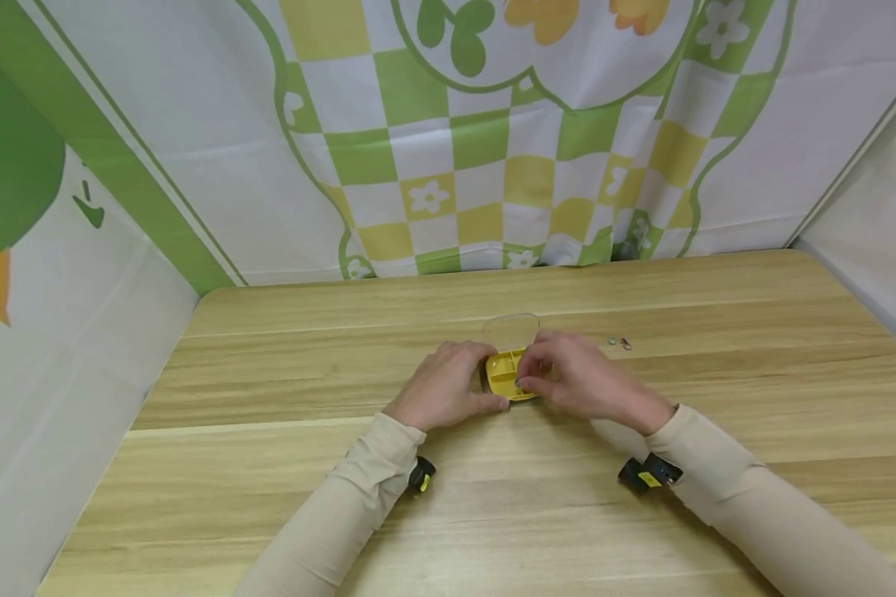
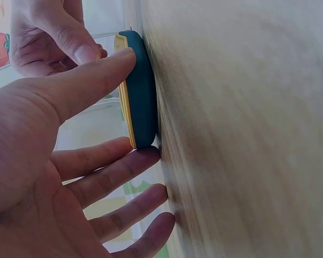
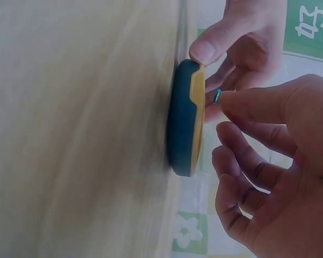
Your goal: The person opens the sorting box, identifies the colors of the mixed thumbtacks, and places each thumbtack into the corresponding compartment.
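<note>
A small pill box (image 1: 503, 375) lies on the table, its yellow compartment tray facing up and its clear lid (image 1: 511, 329) raised at the back. From the side, its lower shell (image 2: 142, 91) is dark teal. My left hand (image 1: 448, 385) grips the box from the left, thumb at the near edge and first two fingers at the far edge. Over the box's right side, my right hand (image 1: 578, 377) pinches a tiny shiny teal piece (image 3: 217, 96) between thumb and forefinger; its exact kind is too small to tell. The other right fingers curl loosely.
Two tiny items, a pale one (image 1: 611, 341) and a reddish one (image 1: 626, 343), lie on the wooden table (image 1: 306, 497) right of the box. A checked green-and-yellow curtain (image 1: 478, 166) hangs along the table's back edge.
</note>
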`<state>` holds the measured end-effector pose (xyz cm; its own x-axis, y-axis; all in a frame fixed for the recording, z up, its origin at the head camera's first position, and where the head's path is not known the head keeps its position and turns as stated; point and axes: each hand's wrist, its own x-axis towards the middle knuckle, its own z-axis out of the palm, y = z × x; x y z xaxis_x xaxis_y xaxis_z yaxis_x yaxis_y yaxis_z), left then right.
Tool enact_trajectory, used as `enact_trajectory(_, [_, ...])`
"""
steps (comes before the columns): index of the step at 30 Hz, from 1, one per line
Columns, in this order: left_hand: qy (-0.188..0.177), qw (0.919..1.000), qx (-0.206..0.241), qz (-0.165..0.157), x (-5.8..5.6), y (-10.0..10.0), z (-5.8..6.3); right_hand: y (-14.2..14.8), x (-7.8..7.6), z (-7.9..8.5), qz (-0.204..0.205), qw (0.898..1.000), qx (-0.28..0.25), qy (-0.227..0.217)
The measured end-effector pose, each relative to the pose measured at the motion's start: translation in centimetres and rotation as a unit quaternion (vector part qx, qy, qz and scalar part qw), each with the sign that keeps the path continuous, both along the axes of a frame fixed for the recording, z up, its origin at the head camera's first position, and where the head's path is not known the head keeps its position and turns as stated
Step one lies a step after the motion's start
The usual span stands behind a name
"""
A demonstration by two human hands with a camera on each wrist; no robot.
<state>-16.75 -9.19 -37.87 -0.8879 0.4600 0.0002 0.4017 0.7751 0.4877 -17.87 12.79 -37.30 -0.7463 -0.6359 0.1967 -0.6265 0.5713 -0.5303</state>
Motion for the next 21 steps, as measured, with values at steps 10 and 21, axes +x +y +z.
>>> enact_trajectory(10, [-0.002, 1.0, -0.002, 0.002, 0.04, 0.03, 0.04, -0.18, 0.11, -0.34, 0.005, 1.0, 0.001, 0.008])
enact_trajectory(21, [-0.004, 1.0, -0.003, 0.004, 0.06, 0.07, 0.05, -0.28, 0.08, -0.47, 0.01, 1.0, 0.013, -0.001])
